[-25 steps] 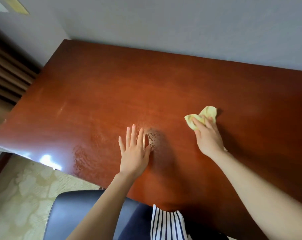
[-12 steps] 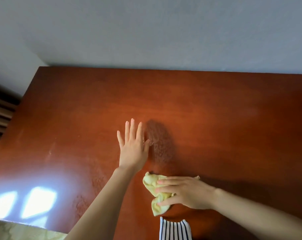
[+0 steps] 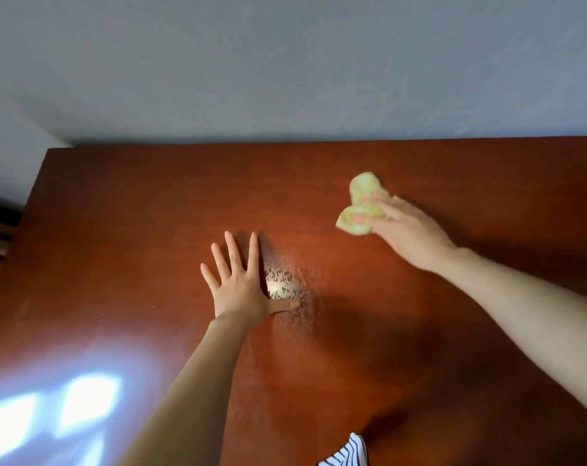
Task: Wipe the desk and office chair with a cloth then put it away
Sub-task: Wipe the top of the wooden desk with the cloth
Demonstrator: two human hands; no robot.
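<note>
Pressing yellow cloth (image 3: 361, 205) onto desk (image 3: 117, 247), right hand (image 3: 409, 230).

A glossy reddish-brown wooden desk (image 3: 453, 348) fills the scene, its far edge set against a grey wall. A pale patch of glare sits on its near left part, and a mottled, speckled smear marks the surface around the middle. A small, crumpled pale-yellow cloth (image 3: 359, 203) lies bunched on the desk top, right of centre and toward the far edge, partly covered by fingers pressed on it.
</note>
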